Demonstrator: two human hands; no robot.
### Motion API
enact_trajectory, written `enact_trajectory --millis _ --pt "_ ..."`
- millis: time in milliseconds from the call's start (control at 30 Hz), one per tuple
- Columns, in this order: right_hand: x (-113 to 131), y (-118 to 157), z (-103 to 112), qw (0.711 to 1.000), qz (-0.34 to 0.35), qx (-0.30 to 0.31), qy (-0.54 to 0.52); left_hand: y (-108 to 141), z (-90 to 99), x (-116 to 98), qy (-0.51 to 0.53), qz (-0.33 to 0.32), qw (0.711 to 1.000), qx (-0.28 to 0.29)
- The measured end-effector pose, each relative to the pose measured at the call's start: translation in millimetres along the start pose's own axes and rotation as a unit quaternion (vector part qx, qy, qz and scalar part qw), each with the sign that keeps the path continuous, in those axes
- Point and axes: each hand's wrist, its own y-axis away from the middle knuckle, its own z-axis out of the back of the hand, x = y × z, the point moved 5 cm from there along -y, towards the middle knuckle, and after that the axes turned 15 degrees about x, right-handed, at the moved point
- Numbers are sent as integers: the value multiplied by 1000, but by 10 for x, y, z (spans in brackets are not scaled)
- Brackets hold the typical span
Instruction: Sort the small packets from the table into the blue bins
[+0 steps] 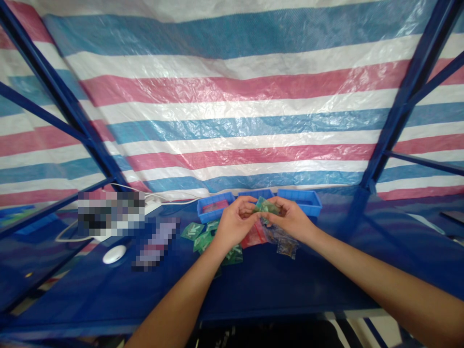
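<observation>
Between my two hands is a small green plastic bag [267, 208], pinched by the fingertips in front of the blue trays. My left hand [239, 220] grips its left side, and my right hand [290, 217] holds its right side. Several green bags [193, 231] lie on the table to the left of and under my left forearm. A red bag [253, 235] rests just below the hands. Beside it, under my right hand, sits a clear bag with brownish contents [287, 247].
Blue trays stand along the back: a left one [200, 210] with something reddish inside, a middle one [255, 193] and a right one [316, 210]. On the blue table [290, 290] at left are a white round object [114, 254], blurred-out items and white cables.
</observation>
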Motion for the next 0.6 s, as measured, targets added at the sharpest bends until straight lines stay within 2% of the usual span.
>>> enact_trajectory --millis 300,467,600 --pt "-28 -7 -36 1000 17 11 4 -13 -1 -1 67 6 997 35" --pt "-78 -6 -49 1000 18 15 21 11 -45 13 -14 41 998 50" --pt "-85 -7 -11 1000 14 -2 28 15 -65 -15 -56 34 997 36"
